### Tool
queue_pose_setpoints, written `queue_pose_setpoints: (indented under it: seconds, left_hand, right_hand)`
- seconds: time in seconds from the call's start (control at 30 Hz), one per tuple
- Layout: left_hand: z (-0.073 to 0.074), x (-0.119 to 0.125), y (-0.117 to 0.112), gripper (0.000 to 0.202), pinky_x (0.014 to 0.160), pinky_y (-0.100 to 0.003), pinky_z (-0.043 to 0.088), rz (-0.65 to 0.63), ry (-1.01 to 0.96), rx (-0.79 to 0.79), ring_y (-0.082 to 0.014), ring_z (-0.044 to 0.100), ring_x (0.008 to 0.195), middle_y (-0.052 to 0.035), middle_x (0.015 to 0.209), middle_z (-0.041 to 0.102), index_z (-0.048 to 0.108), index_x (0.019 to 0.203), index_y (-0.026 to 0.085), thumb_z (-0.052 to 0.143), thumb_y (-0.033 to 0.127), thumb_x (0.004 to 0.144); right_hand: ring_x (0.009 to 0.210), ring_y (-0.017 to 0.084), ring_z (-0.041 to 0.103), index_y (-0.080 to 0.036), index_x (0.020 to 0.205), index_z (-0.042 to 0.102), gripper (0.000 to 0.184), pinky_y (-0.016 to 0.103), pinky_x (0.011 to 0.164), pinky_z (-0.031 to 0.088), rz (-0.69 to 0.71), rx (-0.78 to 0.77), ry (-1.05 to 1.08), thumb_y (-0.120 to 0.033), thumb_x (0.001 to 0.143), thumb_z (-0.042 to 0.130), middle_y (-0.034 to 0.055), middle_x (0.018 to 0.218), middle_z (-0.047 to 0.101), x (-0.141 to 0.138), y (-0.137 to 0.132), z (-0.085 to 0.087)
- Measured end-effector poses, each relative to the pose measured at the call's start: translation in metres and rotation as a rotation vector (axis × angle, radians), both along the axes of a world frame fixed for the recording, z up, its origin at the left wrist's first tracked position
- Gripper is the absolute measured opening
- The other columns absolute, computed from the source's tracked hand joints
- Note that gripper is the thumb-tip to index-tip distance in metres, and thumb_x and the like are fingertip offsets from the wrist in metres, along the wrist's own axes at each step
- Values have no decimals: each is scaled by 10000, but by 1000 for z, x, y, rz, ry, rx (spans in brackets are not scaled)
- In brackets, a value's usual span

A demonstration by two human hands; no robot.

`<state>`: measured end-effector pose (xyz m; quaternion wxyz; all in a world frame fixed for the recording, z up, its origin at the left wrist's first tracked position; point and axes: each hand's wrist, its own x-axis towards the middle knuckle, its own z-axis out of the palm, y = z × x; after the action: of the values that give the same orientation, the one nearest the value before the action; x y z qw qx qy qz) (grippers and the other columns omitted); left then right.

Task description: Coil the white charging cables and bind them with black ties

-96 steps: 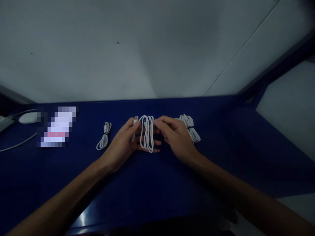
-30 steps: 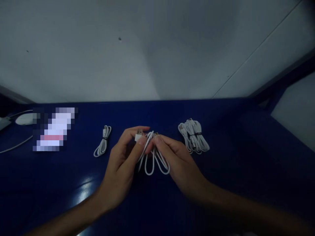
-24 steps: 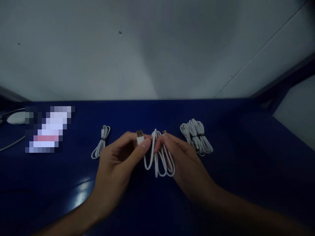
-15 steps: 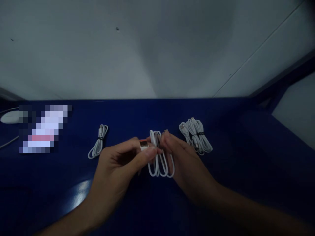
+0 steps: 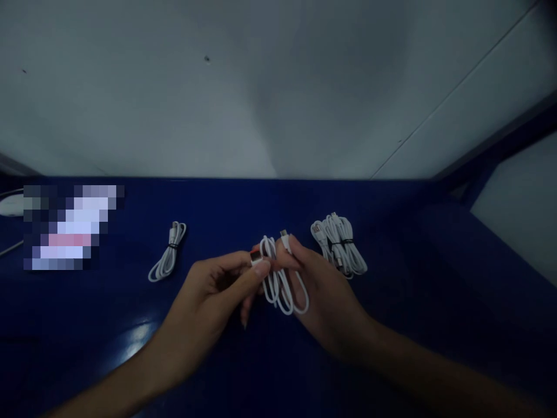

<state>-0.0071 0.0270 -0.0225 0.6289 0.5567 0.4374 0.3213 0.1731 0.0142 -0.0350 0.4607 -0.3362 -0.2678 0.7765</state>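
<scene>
A coiled white USB cable is held up between my two hands over the blue table. My left hand pinches it near the larger USB plug, whose metal end shows above the thumb. On the other side, my right hand is closed on the cable near its smaller plug, which points up past the fingers. The loops hang down between the hands, and some fingers are hidden behind them. No tie shows on this coil.
One tied white cable lies left of my hands. Several tied white cables lie bunched at the right. A pixelated bright object and a white rounded item are at far left. A pale wall rises behind the blue table.
The smaller plug now stands out more clearly above my right fingers. The loops have shifted and tilted slightly between my hands. The whole view has moved a little.
</scene>
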Motion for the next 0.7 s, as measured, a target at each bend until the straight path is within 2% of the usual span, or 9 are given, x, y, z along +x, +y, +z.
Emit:
queue_pose_setpoints:
  seconds: [0.1, 0.2, 0.3, 0.37, 0.43, 0.57, 0.7]
  left_hand:
    - [-2, -2, 2, 346, 586, -274, 382, -3, -25, -18, -132, 502, 623, 3, 708, 629, 793, 814, 230, 687, 418, 1085]
    - [-5, -4, 5, 314, 646, -279, 458, -6, -67, -16, -158, 562, 707, -22, 791, 662, 840, 856, 246, 688, 398, 1085]
    - [-10, -6, 6, 396, 645, -288, 490, -23, -94, -46, -165, 584, 673, -23, 717, 653, 825, 762, 243, 683, 408, 1092]
    - [-12, -7, 6, 477, 635, -284, 493, -28, -104, -64, -163, 604, 640, -20, 643, 649, 790, 672, 240, 679, 421, 1099]
    - [-12, -7, 6, 494, 667, -284, 514, -29, -111, -75, -163, 636, 638, -19, 608, 665, 792, 656, 244, 677, 419, 1104]
    - [-7, -4, 8, 468, 789, -296, 558, -53, -144, -80, -171, 676, 697, -33, 651, 707, 810, 713, 236, 648, 400, 1120]
    - [-1, -2, 11, 463, 670, -300, 539, -80, -186, -96, -192, 649, 699, -51, 690, 681, 785, 760, 224, 592, 418, 1133]
  right_hand:
    - [884, 209, 630, -247, 883, 694, 347, 383, 909, 560, -4, 7, 55, -557, 1033, 737, 33, 954, 650, -1, -3, -1]
    - [880, 211, 635, -255, 840, 654, 390, 397, 917, 569, 40, 55, 77, -561, 1081, 675, 29, 954, 639, -1, -6, 0]
    - [826, 219, 644, -256, 787, 626, 467, 429, 900, 585, 36, 91, 42, -577, 1123, 594, 27, 862, 630, -2, -6, 1]
    - [777, 221, 650, -253, 723, 570, 529, 436, 846, 595, 37, 112, 41, -569, 1145, 545, 33, 815, 650, -4, -6, 2]
    - [735, 218, 653, -254, 693, 539, 554, 424, 793, 596, 44, 128, 49, -564, 1152, 528, 32, 782, 665, -4, -6, 2]
    - [780, 210, 679, -249, 748, 614, 510, 389, 794, 586, 12, 155, 24, -566, 1142, 551, 29, 821, 666, -3, -6, 2]
    - [878, 229, 701, -253, 885, 712, 443, 414, 887, 566, 32, 194, -9, -567, 1144, 537, 51, 942, 700, 1, -8, 3]
